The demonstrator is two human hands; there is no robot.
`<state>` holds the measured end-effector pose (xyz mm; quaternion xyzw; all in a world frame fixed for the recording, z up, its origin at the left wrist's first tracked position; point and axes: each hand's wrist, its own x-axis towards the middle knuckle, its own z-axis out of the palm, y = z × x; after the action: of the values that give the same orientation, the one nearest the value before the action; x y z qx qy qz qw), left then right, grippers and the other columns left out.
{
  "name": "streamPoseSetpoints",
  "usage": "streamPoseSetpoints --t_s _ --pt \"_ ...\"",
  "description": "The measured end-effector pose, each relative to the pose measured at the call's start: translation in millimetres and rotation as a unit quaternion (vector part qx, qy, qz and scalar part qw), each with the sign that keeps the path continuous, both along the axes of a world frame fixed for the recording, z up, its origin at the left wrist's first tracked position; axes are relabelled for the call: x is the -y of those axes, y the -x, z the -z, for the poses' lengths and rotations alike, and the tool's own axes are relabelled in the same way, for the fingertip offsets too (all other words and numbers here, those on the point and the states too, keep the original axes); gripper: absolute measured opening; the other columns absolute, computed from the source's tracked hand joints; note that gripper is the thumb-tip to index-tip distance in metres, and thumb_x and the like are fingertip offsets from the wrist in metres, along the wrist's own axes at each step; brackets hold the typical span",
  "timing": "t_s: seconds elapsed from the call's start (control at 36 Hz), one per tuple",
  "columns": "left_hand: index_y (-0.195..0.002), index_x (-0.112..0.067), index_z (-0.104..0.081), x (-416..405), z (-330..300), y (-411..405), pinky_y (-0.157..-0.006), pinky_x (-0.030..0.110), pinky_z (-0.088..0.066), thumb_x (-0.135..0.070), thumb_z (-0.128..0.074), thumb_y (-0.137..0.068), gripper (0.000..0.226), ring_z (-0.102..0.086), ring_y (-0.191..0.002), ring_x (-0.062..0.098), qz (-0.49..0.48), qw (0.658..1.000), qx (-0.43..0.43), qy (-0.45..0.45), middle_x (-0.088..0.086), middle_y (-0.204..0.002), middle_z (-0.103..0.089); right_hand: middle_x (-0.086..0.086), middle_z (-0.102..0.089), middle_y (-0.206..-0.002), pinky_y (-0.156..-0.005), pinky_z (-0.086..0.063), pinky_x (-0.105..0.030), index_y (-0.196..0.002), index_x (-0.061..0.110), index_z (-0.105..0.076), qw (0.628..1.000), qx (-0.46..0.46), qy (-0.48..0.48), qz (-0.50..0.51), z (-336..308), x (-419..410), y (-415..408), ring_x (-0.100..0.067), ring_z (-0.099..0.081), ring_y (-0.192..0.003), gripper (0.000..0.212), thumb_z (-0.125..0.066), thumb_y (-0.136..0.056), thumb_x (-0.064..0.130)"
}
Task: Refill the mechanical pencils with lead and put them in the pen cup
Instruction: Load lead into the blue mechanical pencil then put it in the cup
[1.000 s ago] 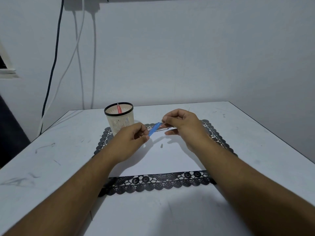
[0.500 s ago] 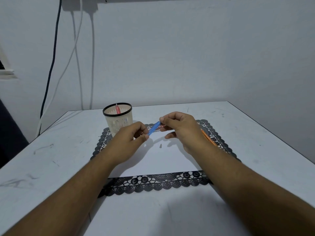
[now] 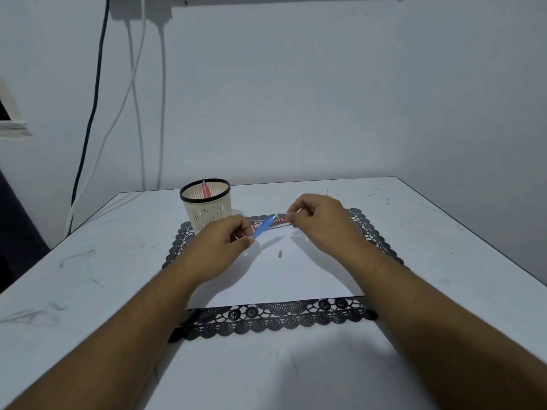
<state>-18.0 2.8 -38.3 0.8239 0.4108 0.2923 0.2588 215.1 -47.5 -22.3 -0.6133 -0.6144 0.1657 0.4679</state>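
We're mid-refill: our left hand pinches the blue pencil, its open end tilted toward one o'clock. Our right hand has fingers curled in a pinch at that end, presumably on a lead, too thin to see. The pen cup waits at eleven o'clock, a red pencil inside. Next we need a steady feed into the barrel.

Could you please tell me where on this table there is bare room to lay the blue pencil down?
Free: the paper nearer than the small cap; the table right of the mat. Crowded: between cup and hands.
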Motion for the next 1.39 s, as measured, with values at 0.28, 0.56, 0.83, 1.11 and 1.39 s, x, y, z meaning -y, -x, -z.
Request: streamPoseSetpoints --t_s 0.28,0.56,0.83,1.11,1.39 --pt "-0.084 -0.025 -0.065 -1 2 3 -0.069 0.032 -0.045 -0.023 -0.067 -0.096 0.013 -0.059 -0.078 0.013 -0.033 0.998 -0.054 0.018 -0.006 -0.085 -0.068 0.004 -0.068 -0.085 -0.059 -0.040 -0.027 -0.089 0.014 -0.070 0.967 0.171 0.185 -0.044 20 2 17 -0.013 -0.060 -0.077 0.015 -0.076 -0.092 0.028" --pt "-0.086 -0.023 -0.067 -1 0 4 -0.063 0.027 -0.040 -0.022 -0.065 -0.097 0.011 -0.058 -0.077 0.011 -0.072 0.993 -0.082 0.031 -0.006 -0.086 -0.068 0.012 -0.062 -0.088 -0.065 -0.042 -0.027 -0.088 0.025 -0.065 0.968 0.180 0.172 -0.030 21 1 13 -0.007 -0.057 -0.079 0.007 -0.070 -0.092 0.022" --pt "-0.087 -0.023 -0.067 -8 0 10 -0.065 0.029 -0.041 -0.020 -0.062 -0.096 0.011 -0.060 -0.085 0.012 -0.124 0.988 -0.082 0.053 -0.006 -0.089 -0.068 0.006 -0.064 -0.098 -0.079 -0.050 -0.034 -0.110 0.029 -0.062 0.974 0.163 0.153 -0.021 27 -7 9 -0.016 -0.061 -0.090 0.017 -0.069 -0.094 0.028" --pt "-0.088 -0.025 -0.065 -5 0 8 -0.066 0.028 -0.042 -0.022 -0.058 -0.099 0.013 -0.059 -0.089 0.012 -0.122 0.985 -0.113 0.043 -0.008 -0.093 -0.067 0.002 -0.063 -0.119 -0.082 -0.043 -0.030 -0.126 0.022 -0.063 0.969 0.213 0.124 -0.006 30 -29 12 -0.016 -0.057 -0.103 0.030 -0.066 -0.098 0.033" --pt "-0.090 -0.025 -0.064 -6 -1 9 -0.063 0.027 -0.039 -0.020 -0.055 -0.099 0.013 -0.058 -0.086 0.008 -0.114 0.985 -0.128 0.034 -0.009 -0.092 -0.066 0.001 -0.067 -0.114 -0.089 -0.052 -0.038 -0.112 0.024 -0.072 0.948 0.295 0.121 -0.021 23 -62 28 -0.021 -0.060 -0.102 0.017 -0.063 -0.098 0.026"
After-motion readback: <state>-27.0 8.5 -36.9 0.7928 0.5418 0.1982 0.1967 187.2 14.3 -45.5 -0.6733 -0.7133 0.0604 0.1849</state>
